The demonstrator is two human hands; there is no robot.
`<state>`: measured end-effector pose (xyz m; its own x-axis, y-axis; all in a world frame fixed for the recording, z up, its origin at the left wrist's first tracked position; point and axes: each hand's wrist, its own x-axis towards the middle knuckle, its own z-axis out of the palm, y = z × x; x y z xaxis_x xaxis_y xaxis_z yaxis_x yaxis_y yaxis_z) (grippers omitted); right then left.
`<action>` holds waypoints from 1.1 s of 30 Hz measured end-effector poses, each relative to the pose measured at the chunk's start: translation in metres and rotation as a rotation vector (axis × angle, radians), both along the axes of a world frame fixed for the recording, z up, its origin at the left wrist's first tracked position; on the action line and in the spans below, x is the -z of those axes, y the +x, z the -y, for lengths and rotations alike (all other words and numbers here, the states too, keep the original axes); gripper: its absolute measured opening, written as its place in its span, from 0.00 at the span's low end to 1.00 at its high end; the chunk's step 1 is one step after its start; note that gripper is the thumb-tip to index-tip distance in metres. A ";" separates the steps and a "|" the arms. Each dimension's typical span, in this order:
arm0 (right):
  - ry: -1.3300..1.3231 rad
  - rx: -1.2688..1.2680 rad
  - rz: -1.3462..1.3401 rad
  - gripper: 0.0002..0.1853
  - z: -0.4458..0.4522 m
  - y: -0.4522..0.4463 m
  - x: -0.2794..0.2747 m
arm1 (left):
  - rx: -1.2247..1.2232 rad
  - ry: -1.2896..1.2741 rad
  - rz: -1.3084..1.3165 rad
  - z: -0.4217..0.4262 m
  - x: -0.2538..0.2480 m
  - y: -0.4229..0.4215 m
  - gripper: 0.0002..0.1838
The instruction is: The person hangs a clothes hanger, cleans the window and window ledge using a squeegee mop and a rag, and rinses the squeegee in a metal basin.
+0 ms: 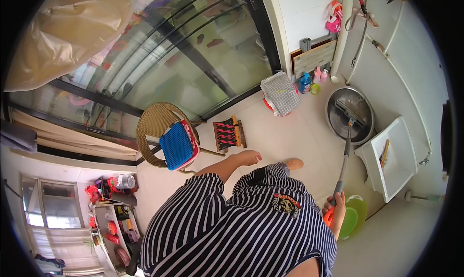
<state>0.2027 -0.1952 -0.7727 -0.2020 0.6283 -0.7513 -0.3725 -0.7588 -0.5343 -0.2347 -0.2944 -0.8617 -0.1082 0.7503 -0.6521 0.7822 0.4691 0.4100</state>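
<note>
My right hand (337, 213) is wrapped round the handle of a mop (344, 163). The pole is grey, with an orange part at my fingers. It slants away from me, and its flat grey head sits inside a round metal basin (365, 130) on the floor. What the basin holds is hard to make out. Beside my right wrist and below it stands a green plastic basin (356, 213), partly hidden by the hand. My left hand is outside the picture.
A white sink (398, 163) juts out at right. A wicker chair (146, 127) with a blue cushion (179, 145) stands left, near a folding stool (226, 134). A cloth-covered bucket (280, 93) and several bottles (305, 82) line the far wall. Glass doors (203, 44) fill the upper left.
</note>
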 end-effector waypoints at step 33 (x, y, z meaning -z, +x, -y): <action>-0.095 0.108 -0.255 0.15 -0.055 0.027 0.072 | -0.376 0.964 -0.741 0.052 -0.118 -0.015 0.30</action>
